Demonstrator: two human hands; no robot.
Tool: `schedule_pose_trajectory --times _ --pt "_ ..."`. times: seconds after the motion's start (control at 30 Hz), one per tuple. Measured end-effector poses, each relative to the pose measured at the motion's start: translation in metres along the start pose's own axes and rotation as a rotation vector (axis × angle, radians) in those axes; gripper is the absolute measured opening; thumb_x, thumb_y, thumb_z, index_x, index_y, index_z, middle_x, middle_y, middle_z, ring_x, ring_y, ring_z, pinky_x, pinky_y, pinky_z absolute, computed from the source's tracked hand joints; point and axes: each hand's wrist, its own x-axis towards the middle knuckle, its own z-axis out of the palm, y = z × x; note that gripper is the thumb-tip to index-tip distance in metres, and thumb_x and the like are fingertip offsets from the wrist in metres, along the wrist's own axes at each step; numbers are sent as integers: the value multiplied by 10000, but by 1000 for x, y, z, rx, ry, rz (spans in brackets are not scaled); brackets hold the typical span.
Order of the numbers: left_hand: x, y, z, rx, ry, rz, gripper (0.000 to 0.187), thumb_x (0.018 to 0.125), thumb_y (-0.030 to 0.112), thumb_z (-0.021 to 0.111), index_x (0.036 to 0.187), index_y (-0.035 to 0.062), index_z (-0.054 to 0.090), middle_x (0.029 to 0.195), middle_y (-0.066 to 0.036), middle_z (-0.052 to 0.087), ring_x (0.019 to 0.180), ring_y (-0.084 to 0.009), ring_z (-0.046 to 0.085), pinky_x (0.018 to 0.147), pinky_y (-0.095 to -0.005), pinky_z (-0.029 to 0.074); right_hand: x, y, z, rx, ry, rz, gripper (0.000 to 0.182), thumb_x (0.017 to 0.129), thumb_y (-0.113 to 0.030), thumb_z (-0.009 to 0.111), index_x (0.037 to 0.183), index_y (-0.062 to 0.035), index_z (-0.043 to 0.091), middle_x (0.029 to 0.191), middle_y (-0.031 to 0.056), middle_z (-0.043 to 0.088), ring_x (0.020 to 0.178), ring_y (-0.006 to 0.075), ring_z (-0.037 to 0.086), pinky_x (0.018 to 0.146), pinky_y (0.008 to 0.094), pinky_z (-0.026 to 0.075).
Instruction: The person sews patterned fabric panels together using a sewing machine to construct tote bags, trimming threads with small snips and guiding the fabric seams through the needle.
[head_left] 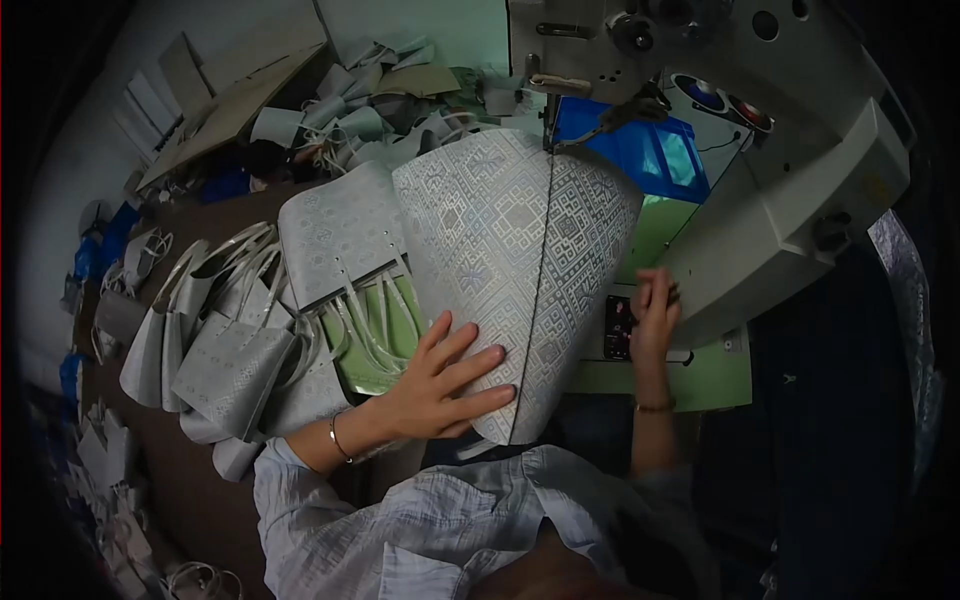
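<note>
A large silver-grey bag piece with a geometric pattern stands under the sewing machine's needle area, a dark seam line running down its length. Spread over its lower end, my left hand lies flat on the patterned surface. My right hand is apart from the bag piece, its fingers loosely bent and nothing visible in them. Just beside it, a phone with a lit screen rests on the green work surface. The sewing machine's head reaches over the top edge of the bag piece.
Several finished-looking silver handbags with handles are heaped on the left. A blue bin sits behind the machine arm. More bag pieces are piled at the back, where another person is partly visible.
</note>
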Motion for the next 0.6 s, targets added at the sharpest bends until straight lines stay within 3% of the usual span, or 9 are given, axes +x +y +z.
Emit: schedule_pose_trajectory --times 0.03,0.1,0.17,0.2,0.27,0.4,0.47,0.6 --pt "-2 0 3 -44 45 -8 488 849 143 574 1324 246 523 1495 -127 337 1409 -389 234 1123 -625 170 -34 -2 2 -28 -21 -69 372 944 -346 587 1117 -17 587 795 7 450 658 39 381 493 214 244" --pt "-13 -3 14 -76 74 -14 493 842 213 610 1320 267 503 1501 -178 292 1398 -446 208 1099 -652 193 -86 -20 25 -230 -179 -548 485 818 -363 736 1138 -34 578 838 23 475 696 95 440 535 220 324" --pt "-11 0 20 -104 108 -23 516 833 212 625 1327 271 491 1506 -176 280 1401 -440 203 1097 -657 193 -122 -41 37 -449 -332 -689 586 701 -311 831 1164 -66 568 953 74 466 749 180 487 606 252 398" --pt "-9 1 22 -122 139 -25 540 824 211 639 1335 276 479 1511 -175 268 1405 -434 198 1095 -662 193 -129 -35 47 -455 -339 -683 586 701 -311 831 1164 -66 568 953 74 466 749 180 487 606 252 398" --pt "-7 3 21 -109 148 -17 541 815 214 669 1322 293 496 1504 -146 295 1405 -418 210 1096 -662 194 -140 -17 60 -535 -121 -888 567 710 -184 810 1211 -111 555 1067 118 430 792 237 509 675 290 442" --pt "6 6 -6 -99 115 94 529 782 240 752 1262 347 559 1460 -33 401 1387 -362 297 1103 -654 212 -142 -13 50 -643 -96 -880 522 721 -75 765 1202 -145 575 1080 112 395 766 209 497 635 281 431" --pt "2 4 -16 -136 151 88 508 778 261 759 1240 362 576 1437 -4 431 1370 -351 335 1100 -655 228 -147 -24 45 -595 -197 -988 498 727 14 717 1177 -162 597 1035 90 397 730 170 470 590 266 408" --pt "3 2 -22 -158 204 139 456 801 298 746 1228 346 593 1360 15 517 1313 -308 433 1085 -647 286 -143 -60 46 -575 -340 -979 459 725 37 708 1128 -166 624 1005 70 387 688 135 438 550 253 381"
